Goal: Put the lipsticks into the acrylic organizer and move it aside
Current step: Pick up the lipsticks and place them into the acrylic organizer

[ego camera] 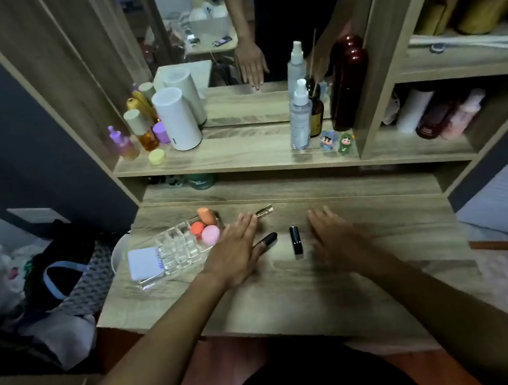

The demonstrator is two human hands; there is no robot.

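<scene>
Hands flat on desk (296,302), each grip open and empty: left hand (234,255), right hand (336,236); 3 lipsticks (295,239) between; acrylic organizer (178,249) center left.

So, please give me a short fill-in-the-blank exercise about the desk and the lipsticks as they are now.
1. The square black lipstick lies between the two ____.
2. The acrylic organizer holds three makeup ____.
3. The gold lipstick lies beyond the ____ hand.
4. Both hands are ____, holding nothing.

Missing words: hands; sponges; left; open
</scene>
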